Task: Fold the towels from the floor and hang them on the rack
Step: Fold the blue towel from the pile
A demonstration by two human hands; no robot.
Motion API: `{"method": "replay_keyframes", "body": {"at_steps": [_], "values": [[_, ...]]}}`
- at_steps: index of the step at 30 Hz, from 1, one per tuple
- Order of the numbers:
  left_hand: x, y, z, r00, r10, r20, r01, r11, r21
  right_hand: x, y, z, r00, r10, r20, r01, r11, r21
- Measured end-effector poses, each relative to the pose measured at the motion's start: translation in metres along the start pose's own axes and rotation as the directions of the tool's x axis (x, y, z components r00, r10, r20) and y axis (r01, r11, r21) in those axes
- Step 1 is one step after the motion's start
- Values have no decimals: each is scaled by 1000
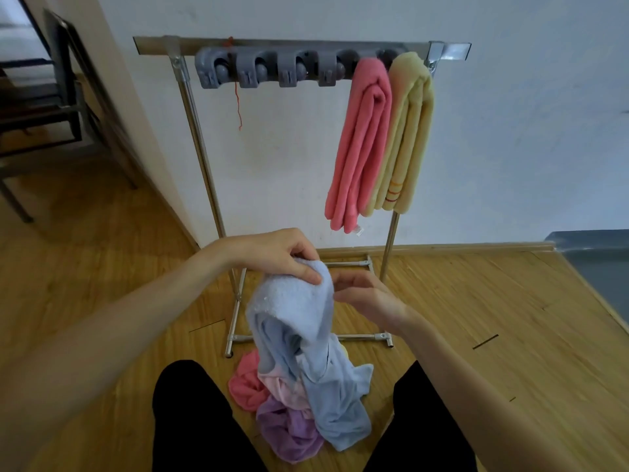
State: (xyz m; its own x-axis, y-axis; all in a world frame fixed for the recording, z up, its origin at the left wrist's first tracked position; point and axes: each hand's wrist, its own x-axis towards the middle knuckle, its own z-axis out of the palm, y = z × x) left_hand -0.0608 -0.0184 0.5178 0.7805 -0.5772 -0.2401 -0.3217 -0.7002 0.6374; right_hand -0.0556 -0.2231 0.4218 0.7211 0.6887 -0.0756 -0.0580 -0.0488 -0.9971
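My left hand grips the top of a light blue towel, lifted above the floor, its lower end trailing onto the pile. Touching the towel's right edge are the curled fingers of my right hand. Under it on the floor lie a pink towel, a pale pink towel and a purple towel. The metal rack stands against the wall with a grey clip strip. A folded pink towel and a folded yellow towel hang at its right end.
My knees in black trousers flank the pile. The rack's base bars rest on the wooden floor just behind the pile. A dark chair frame stands at the far left. A grey-blue surface sits at the right edge.
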Motion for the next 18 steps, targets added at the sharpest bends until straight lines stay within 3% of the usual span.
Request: {"method": "replay_keyframes", "body": {"at_steps": [9, 14, 18], "values": [[-20, -17, -11, 997, -65, -44, 59, 991, -118, -13, -39, -30, 1000, -4, 30, 8, 989, -148], [-36, -11, -36, 1000, 20, 4, -18, 964, -267, -15, -57, -52, 993, -89, -76, 69, 969, -238], [-26, -7, -55, 998, 57, -4, -56, 994, 92, -3, -88, -56, 974, -222, 33, 215, 883, -417]]}}
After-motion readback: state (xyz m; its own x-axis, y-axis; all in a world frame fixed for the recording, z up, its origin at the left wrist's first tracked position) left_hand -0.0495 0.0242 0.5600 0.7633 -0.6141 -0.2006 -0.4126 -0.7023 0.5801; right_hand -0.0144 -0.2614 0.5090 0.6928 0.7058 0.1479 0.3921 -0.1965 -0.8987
